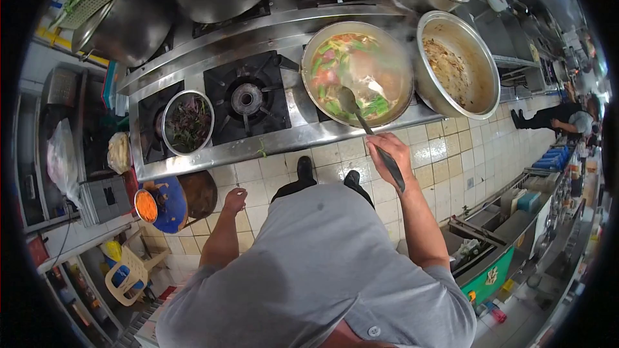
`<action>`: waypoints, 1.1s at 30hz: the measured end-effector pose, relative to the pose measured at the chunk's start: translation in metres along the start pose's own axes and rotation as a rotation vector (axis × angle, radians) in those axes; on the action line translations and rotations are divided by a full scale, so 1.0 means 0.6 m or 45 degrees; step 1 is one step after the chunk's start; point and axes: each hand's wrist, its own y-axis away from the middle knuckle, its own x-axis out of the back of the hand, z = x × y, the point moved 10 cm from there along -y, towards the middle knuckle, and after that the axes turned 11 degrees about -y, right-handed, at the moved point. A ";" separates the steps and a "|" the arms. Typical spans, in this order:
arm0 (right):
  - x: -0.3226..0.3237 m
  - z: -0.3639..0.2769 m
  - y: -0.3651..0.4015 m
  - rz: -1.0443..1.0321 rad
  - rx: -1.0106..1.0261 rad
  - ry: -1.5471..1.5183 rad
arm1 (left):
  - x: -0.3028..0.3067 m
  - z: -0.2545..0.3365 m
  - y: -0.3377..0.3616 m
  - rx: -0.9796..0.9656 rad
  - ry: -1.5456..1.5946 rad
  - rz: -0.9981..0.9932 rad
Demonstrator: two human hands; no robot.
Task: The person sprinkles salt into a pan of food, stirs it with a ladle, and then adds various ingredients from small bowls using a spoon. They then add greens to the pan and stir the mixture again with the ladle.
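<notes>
My right hand (391,154) is closed round the handle of a long dark metal ladle (369,127). The ladle's bowl end rests in a wide steaming pot of soup (335,80), where green, red and pale pieces of vegetable float in broth. Steam blurs the pot's right side. My left hand (236,200) hangs low beside my body, fingers loosely curled with nothing seen in them. It is apart from the stove, nearest to a round brown chopping block (197,194).
A large stained metal pot (461,64) stands right of the soup. Left are a bare burner (246,99) and a steel bowl of dark leaves (187,122). Shredded carrot (146,205) fills a bowl lower left. Big pots line the back. Another person (567,118) stands far right.
</notes>
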 end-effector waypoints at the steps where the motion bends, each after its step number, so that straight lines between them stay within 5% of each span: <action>1: 0.005 -0.005 0.000 -0.001 0.000 0.012 | 0.001 0.010 -0.003 -0.004 0.002 0.002; 8: -0.004 -0.040 0.048 -0.241 0.152 0.032 | -0.017 0.058 -0.021 -0.054 0.035 -0.040; 13: 0.008 0.000 0.071 -0.427 0.029 0.209 | -0.018 0.059 -0.023 -0.054 0.025 -0.050; 20: 0.094 0.005 0.059 -0.230 0.055 0.311 | -0.001 0.031 -0.013 -0.015 0.012 0.005; 25: 0.173 -0.015 0.023 0.164 0.003 0.253 | -0.004 0.022 -0.001 -0.024 -0.019 0.012; 33: 0.159 0.070 -0.053 -0.064 0.077 0.376 | -0.015 0.030 -0.007 -0.015 -0.030 -0.017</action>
